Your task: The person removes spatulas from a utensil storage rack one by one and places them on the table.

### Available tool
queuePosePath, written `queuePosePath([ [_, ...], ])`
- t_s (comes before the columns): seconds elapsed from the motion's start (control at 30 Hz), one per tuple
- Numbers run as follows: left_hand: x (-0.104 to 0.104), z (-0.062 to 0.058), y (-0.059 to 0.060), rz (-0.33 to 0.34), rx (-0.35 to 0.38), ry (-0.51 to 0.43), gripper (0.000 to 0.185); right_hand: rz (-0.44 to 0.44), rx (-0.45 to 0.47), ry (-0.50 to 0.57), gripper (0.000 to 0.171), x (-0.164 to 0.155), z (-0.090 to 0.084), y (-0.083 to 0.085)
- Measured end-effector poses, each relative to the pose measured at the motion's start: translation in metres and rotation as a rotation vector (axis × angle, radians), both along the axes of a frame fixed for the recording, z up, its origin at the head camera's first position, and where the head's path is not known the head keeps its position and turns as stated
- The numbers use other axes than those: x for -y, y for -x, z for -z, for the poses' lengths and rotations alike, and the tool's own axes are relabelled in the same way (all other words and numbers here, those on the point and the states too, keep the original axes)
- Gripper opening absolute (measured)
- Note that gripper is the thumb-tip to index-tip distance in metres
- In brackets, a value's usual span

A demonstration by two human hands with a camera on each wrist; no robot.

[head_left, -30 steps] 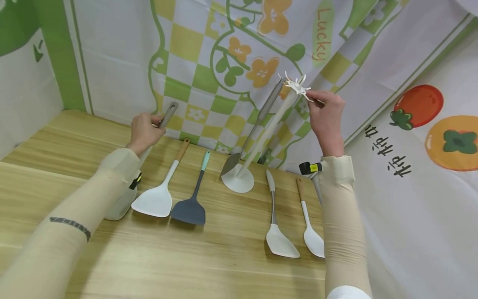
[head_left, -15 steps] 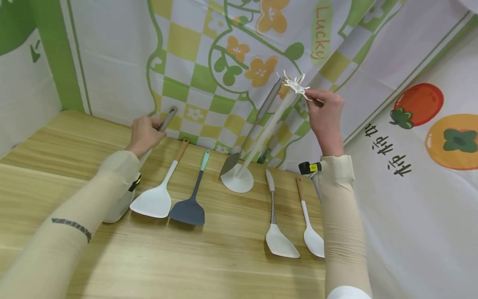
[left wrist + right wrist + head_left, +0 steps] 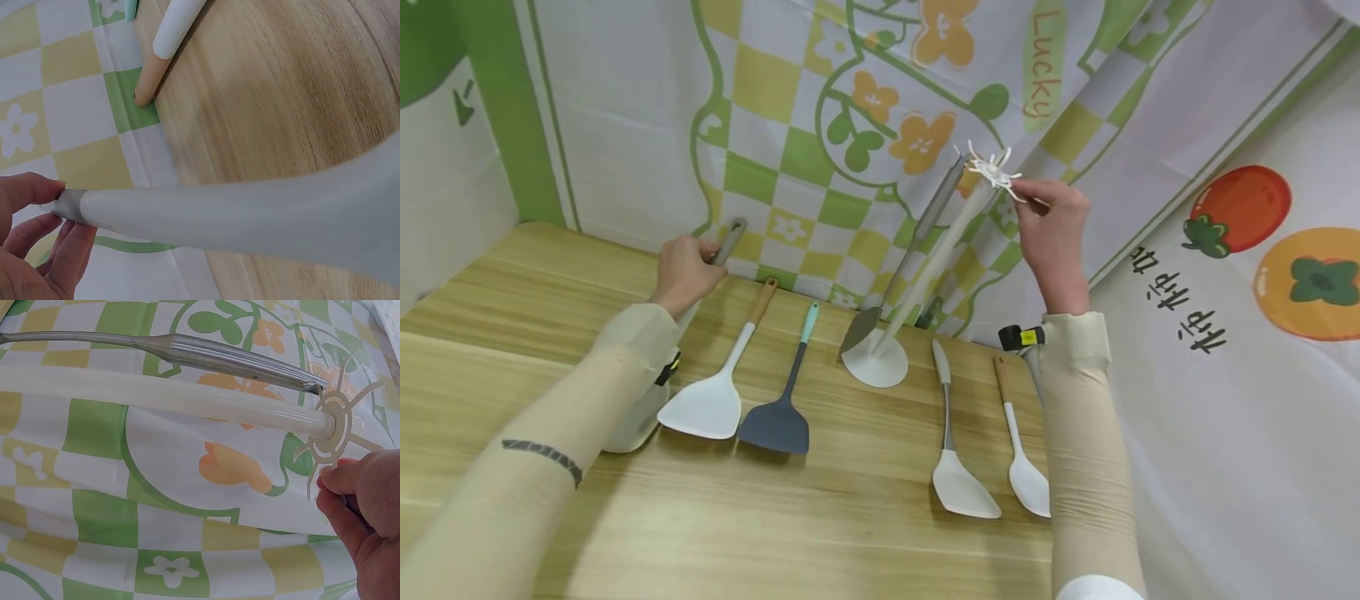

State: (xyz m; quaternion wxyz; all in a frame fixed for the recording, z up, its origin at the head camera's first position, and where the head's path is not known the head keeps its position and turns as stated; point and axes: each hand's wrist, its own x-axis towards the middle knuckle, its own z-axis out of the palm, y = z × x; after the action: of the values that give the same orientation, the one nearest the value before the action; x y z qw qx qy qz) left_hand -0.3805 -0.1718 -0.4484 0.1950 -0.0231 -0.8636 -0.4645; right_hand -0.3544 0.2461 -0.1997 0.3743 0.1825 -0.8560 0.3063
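In the head view my left hand (image 3: 683,271) grips the grey handle (image 3: 730,240) of a spatula at the back left. Its pale head (image 3: 638,423) shows below my forearm, partly hidden by it. In the left wrist view, thumb and fingers pinch the handle by a metal collar, from which the thick white neck (image 3: 206,215) widens to the right. My right hand (image 3: 1054,229) pinches one hook arm at the top (image 3: 992,172) of a white utensil stand. From another hook hangs a metal spatula (image 3: 231,362), alongside the pole (image 3: 237,411).
On the wooden table (image 3: 850,517) lie a white spatula (image 3: 707,407) and a dark grey spatula (image 3: 778,425) left of the stand's round base (image 3: 883,368). A beige-headed turner (image 3: 961,487) and a white spoon (image 3: 1028,483) lie to its right. A patterned cloth (image 3: 775,150) hangs behind.
My left hand has shifted slightly left and down with the spatula. The right hand keeps its pinch on the stand's hook, and the hanging metal spatula stays put.
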Motion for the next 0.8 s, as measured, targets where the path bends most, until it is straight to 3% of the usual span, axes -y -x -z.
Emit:
queuePosePath([
  [0.4,0.006,0.003,0.007,-0.021,0.033,0.063,0.041,-0.012,-0.002,0.023,0.012,0.001,-0.002,-0.003],
  [0.53,0.007,0.005,0.009,-0.006,0.017,0.100,0.015,-0.015,0.000,0.027,0.012,0.002,-0.003,-0.003],
  [0.63,0.008,0.007,0.009,0.011,0.039,0.111,0.012,-0.014,0.000,0.026,0.012,0.001,-0.003,-0.003],
  [0.8,0.009,0.013,0.011,0.035,0.120,0.114,0.038,-0.013,0.003,0.022,0.013,0.000,-0.002,-0.002],
])
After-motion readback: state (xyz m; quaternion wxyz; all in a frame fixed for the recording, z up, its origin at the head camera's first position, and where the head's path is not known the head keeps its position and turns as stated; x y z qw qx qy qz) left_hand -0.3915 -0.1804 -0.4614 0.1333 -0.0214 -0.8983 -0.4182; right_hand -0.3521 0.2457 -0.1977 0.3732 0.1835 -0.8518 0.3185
